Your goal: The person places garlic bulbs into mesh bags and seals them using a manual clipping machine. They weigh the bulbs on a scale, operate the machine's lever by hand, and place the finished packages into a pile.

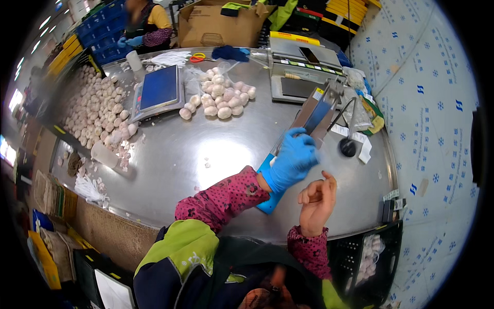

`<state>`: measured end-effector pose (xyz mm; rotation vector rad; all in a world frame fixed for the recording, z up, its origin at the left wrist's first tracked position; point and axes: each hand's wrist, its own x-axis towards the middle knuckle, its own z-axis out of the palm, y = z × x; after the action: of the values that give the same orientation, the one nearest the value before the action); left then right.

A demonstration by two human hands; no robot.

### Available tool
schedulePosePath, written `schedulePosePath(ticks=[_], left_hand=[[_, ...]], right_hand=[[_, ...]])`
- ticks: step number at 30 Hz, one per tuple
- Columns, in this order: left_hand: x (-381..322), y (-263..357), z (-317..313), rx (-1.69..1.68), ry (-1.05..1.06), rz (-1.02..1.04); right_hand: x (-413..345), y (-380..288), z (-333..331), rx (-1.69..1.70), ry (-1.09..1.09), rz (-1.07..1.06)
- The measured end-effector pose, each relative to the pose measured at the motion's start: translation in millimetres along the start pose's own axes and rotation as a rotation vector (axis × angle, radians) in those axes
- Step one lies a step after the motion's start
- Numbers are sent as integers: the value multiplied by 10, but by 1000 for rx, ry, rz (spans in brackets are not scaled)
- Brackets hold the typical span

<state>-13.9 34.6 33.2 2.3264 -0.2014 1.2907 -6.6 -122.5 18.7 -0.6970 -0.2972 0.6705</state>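
Observation:
My left hand [293,160], in a blue glove, is over the near end of a brown and blue tabletop device [318,114] with a yellow warning label. Motion blurs its fingers, and whether they grip anything cannot be told. A small pale thing shows beside the wrist, above a bright blue plate [272,202]. Bare, my right hand [318,201] is just to the right and nearer my body, palm up, its fingers partly curled and nothing visible in them. Garlic bulbs in clear net or plastic [227,96] lie farther back, beside a digital scale [160,89].
Loose garlic bulbs [96,112] spill from a dark crate at left. Clear cylinders [104,154], white mesh strips [90,187] and scissors [198,58] lie on the steel table. At right are a black round-ended stand [347,146] and a wrapping machine [297,83]. A co-worker [148,29] stands beyond.

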Motion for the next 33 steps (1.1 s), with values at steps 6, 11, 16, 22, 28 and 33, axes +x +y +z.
schedulePosePath(ticks=[6,11,16,22,28,33], left_hand=[[-24,578,99,10,-199,196],[-388,66,-159,61,61,-3],[-1096,-1283,-718,356,434,-505],[-1465,-3245,-1410,887,57,-851],[-1381,-4437,-1408,1058,-322,-1071],[-1540,-4733,-1282,1135,-344,-1178]], right_hand=[[5,-153,-737,-621,51,-173],[-222,-778,-1651,-786,436,-390],[-607,-1422,-2355,-730,1033,-803],[-824,-1343,-2857,-776,1144,-733],[-739,-641,-2470,-856,1105,-440],[-861,-314,-2299,-1063,1007,-258]])
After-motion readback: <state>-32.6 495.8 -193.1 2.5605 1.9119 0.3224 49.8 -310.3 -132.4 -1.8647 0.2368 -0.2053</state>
